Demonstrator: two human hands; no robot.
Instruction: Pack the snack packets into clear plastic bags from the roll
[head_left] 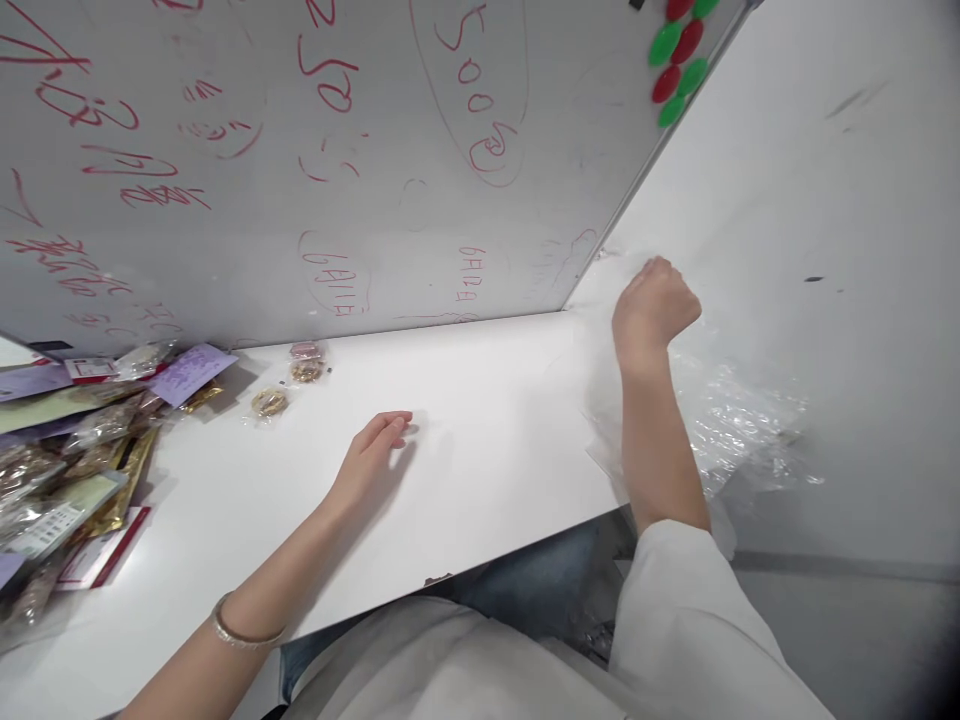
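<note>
My left hand hovers over the middle of the white table, its fingers loosely bent and slightly apart with nothing in them. Over the table's right end, my right hand is closed and bent at the wrist; whatever its fingers might hold is hidden. Beneath and beside the right forearm lie crumpled clear plastic bags. Left of my left hand, a small clear packet with a gold-coloured item rests near another small packet and a pink one.
A heap of packaged items with purple, green and gold packets covers the table's left end. A whiteboard with red writing stands along the back edge, bearing red and green magnets. A wall bounds the right side.
</note>
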